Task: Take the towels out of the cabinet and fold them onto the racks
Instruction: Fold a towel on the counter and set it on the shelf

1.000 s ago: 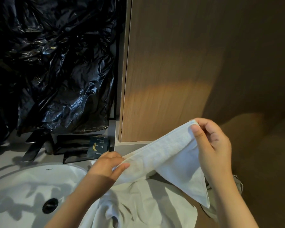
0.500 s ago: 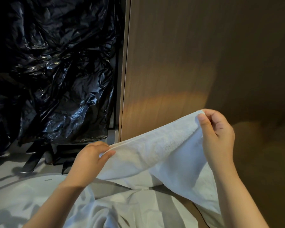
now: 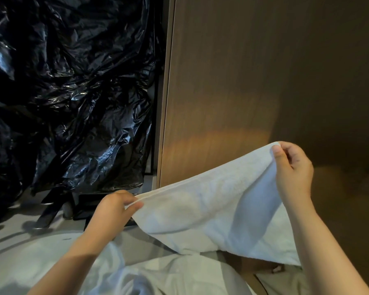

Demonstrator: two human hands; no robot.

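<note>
A white towel (image 3: pixel 211 211) hangs stretched between my two hands in front of a wooden cabinet panel (image 3: pixel 232 92). My left hand (image 3: pixel 113 209) pinches its lower left corner between thumb and fingers. My right hand (image 3: pixel 292 173) pinches the upper right corner, held higher. The towel's top hem runs taut between them and the rest droops down toward my lap. No rack is in view.
Crumpled black plastic sheeting (image 3: pixel 68 92) fills the left side. Below it stand a dark faucet (image 3: pixel 49 211) and a dark tray (image 3: pixel 87 207) on a pale counter (image 3: pixel 15 228). White cloth (image 3: pixel 83 267) covers the bottom of the view.
Both hands have spread apart and pulled the towel taut. The view has shifted, so the white sink basin and the small dark packet are out of sight.
</note>
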